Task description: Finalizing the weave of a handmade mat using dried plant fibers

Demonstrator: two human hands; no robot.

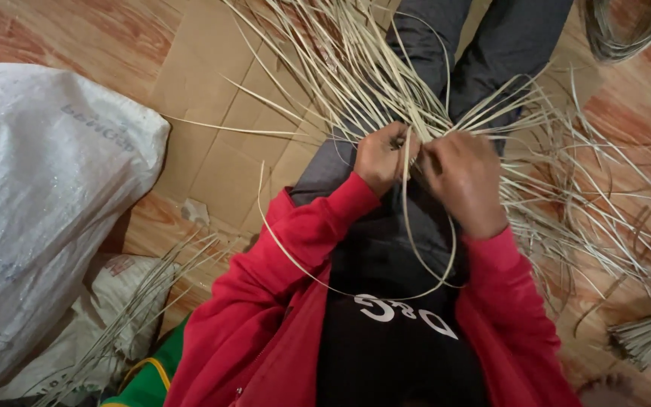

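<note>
Both my hands meet over my lap, close together. My left hand pinches thin pale cane strips where many of them cross. My right hand grips the same cluster from the right. One long strip loops down from my fingers across my black shirt and red sleeves. The loose ends of the strips fan out up and to the right over my grey trousers.
Flattened cardboard lies on the patterned wooden floor. A large white woven sack sits at left, with more strips beside it. A bundle of strips lies at lower right and a coil at top right.
</note>
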